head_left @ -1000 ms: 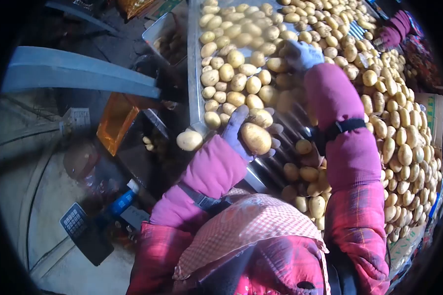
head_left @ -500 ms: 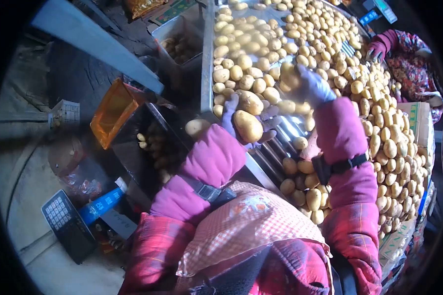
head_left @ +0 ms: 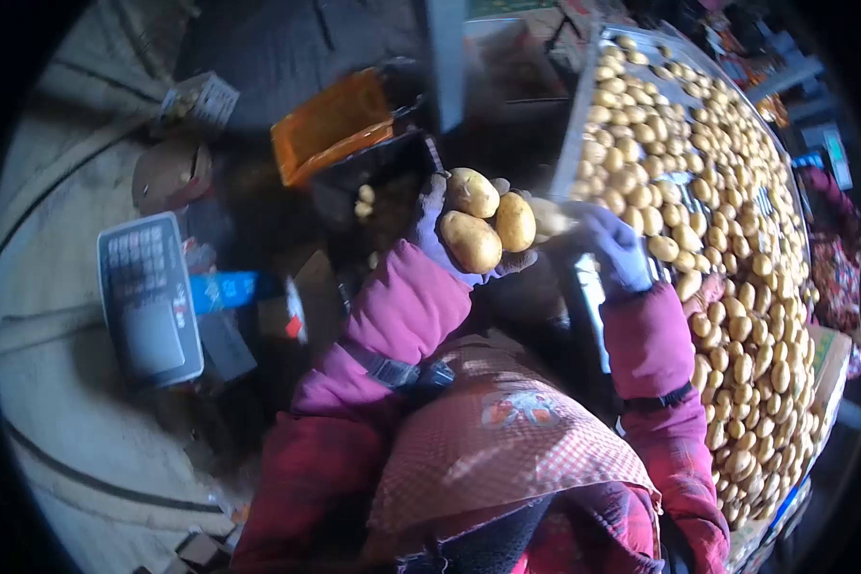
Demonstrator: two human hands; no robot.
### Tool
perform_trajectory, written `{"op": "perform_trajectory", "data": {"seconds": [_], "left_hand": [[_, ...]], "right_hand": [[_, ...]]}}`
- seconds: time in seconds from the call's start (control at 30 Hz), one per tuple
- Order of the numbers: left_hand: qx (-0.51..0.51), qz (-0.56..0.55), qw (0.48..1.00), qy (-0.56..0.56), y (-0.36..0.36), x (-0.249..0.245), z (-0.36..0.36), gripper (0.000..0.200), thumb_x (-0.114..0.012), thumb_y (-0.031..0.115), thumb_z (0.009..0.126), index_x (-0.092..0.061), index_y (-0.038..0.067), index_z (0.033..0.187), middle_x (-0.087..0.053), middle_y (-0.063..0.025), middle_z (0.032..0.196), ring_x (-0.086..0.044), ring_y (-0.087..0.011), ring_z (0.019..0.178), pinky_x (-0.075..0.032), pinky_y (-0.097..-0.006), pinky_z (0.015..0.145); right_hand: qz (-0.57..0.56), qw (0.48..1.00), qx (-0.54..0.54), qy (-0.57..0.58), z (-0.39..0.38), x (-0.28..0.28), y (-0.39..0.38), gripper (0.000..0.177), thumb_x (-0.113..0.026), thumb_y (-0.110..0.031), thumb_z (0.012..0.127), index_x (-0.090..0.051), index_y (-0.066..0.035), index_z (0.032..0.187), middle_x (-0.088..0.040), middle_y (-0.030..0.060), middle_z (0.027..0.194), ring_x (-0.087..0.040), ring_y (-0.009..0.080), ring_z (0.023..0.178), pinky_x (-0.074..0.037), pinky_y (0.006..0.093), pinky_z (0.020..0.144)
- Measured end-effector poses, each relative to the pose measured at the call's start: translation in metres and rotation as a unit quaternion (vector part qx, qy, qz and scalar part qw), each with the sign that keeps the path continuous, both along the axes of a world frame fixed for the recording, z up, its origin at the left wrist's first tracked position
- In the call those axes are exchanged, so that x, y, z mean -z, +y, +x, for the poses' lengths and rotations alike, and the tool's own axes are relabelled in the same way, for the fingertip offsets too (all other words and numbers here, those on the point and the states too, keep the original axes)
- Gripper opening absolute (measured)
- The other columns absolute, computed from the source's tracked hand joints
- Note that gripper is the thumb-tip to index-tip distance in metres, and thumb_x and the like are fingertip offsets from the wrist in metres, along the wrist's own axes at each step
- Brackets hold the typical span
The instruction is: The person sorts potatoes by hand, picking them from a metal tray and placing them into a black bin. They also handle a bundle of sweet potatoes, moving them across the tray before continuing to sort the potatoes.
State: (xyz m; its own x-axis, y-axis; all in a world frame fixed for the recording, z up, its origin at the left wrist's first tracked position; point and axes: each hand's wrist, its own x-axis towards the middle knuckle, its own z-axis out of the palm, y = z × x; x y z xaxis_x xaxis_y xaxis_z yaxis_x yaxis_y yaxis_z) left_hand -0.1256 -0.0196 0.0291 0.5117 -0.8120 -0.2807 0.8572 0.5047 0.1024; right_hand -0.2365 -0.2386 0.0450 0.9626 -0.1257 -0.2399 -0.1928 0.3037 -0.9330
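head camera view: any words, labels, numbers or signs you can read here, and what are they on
No text is legible.
Grey keypad: key marks too small.
Blue label: white marks, blurred.
Small carton: print too small.
Apron logo: blurred.
The potatoes in the left hand: no marks.

Heavy fisheye warping bends the scene inside a black circular rim. Warm daylight brightens the potatoes [head_left: 471, 241]. The dark crate [head_left: 383, 177] behind them lies in deep shadow, slightly blurred.

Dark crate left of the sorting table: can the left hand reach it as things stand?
Probably yes: the left hand, holding three potatoes, hovers right at the dark crate's open top, and nothing visible lies between them.
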Motion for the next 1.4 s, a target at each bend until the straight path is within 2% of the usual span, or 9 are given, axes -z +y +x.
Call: {"op": "perform_trajectory", "data": {"seconds": [0.17,0.2,0.3,0.37,0.5,0.63,0.83,1.1,1.4], "left_hand": [[-0.105,0.050,0.992,0.045,0.086,0.019,0.006,0.051,-0.052,0.063,0.084,-0.057,0.024,0.117,-0.059,-0.0037,0.118,-0.052,-0.0299,0.119,-0.037,-0.0694,0.093],[-0.120,0.083,0.989,0.034,0.107,0.031,0.008,0.050,-0.052,0.063,0.084,-0.058,0.026,0.116,-0.060,-0.0030,0.117,-0.052,-0.0328,0.117,-0.040,-0.0682,0.091],[-0.180,0.231,0.954,0.063,0.160,0.050,0.012,0.050,-0.055,0.061,0.080,-0.057,0.022,0.110,-0.057,-0.0068,0.116,-0.051,-0.0353,0.117,-0.045,-0.0656,0.086],[-0.185,0.201,0.955,0.113,0.201,0.069,0.020,0.061,-0.057,0.065,0.078,-0.056,0.017,0.115,-0.055,-0.0124,0.122,-0.047,-0.0384,0.121,-0.047,-0.0614,0.087],[-0.222,0.078,0.970,0.062,0.251,0.086,0.001,0.057,-0.060,0.053,0.084,-0.053,0.015,0.126,-0.054,-0.0177,0.128,-0.054,-0.0409,0.114,-0.053,-0.0501,0.081],[-0.148,0.067,0.987,-0.023,0.232,0.068,-0.012,0.034,-0.064,0.040,0.085,-0.057,0.011,0.101,-0.056,-0.0138,0.122,-0.060,-0.0328,0.100,-0.056,-0.0438,0.075],[-0.111,0.024,0.993,0.030,0.203,0.097,-0.012,0.047,-0.063,0.039,0.086,-0.055,0.018,0.128,-0.050,-0.0158,0.134,-0.056,-0.0380,0.112,-0.053,-0.0486,0.082],[-0.064,-0.047,0.997,-0.014,0.169,0.130,0.046,0.044,-0.057,0.044,0.087,-0.063,0.009,0.113,-0.062,-0.0190,0.107,-0.063,-0.0321,0.085,-0.054,-0.0379,0.057],[0.005,0.258,0.966,0.017,0.076,0.069,0.078,0.038,-0.059,0.054,0.085,-0.063,0.018,0.097,-0.067,-0.0114,0.086,-0.062,-0.0283,0.062,-0.052,-0.0423,0.055]], "right_hand": [[-0.243,0.945,0.214,0.035,-0.058,0.035,-0.003,0.027,-0.049,-0.010,0.099,-0.059,0.001,0.120,-0.062,0.0059,0.103,-0.058,0.0108,0.088,-0.048,0.0251,0.079],[-0.501,0.846,0.182,-0.010,-0.075,0.057,-0.019,0.029,-0.049,-0.008,0.097,-0.057,0.003,0.123,-0.062,0.0121,0.111,-0.059,0.0173,0.096,-0.048,0.0288,0.084],[-0.467,0.859,0.210,0.010,-0.105,0.061,0.006,0.038,-0.052,-0.007,0.093,-0.050,0.003,0.129,-0.058,0.0180,0.124,-0.058,0.0262,0.111,-0.046,0.0344,0.093],[-0.671,0.741,0.015,-0.020,-0.118,0.060,0.004,0.050,-0.057,-0.009,0.089,-0.043,0.003,0.136,-0.053,0.0197,0.130,-0.053,0.0306,0.119,-0.043,0.0389,0.099],[-0.529,0.846,0.028,0.064,-0.122,0.076,0.006,0.063,-0.060,-0.008,0.085,-0.034,0.001,0.142,-0.041,0.0197,0.142,-0.042,0.0304,0.131,-0.037,0.0369,0.105],[-0.629,0.773,0.007,0.081,-0.121,0.077,0.001,0.060,-0.062,-0.010,0.085,-0.040,0.001,0.139,-0.047,0.0195,0.137,-0.045,0.0318,0.128,-0.037,0.0385,0.105],[-0.701,0.711,0.020,0.046,-0.119,0.071,0.012,0.056,-0.065,-0.017,0.084,-0.045,-0.001,0.134,-0.053,0.0219,0.128,-0.054,0.0357,0.115,-0.044,0.0413,0.095],[-0.735,0.675,0.045,0.044,-0.122,0.074,0.016,0.057,-0.070,-0.014,0.077,-0.048,0.002,0.128,-0.057,0.0257,0.116,-0.056,0.0415,0.107,-0.046,0.0465,0.091],[-0.698,0.711,0.047,0.065,-0.109,0.051,0.028,0.065,-0.072,-0.032,0.079,-0.047,-0.002,0.130,-0.060,0.0214,0.114,-0.061,0.0386,0.097,-0.050,0.0483,0.080]]}}
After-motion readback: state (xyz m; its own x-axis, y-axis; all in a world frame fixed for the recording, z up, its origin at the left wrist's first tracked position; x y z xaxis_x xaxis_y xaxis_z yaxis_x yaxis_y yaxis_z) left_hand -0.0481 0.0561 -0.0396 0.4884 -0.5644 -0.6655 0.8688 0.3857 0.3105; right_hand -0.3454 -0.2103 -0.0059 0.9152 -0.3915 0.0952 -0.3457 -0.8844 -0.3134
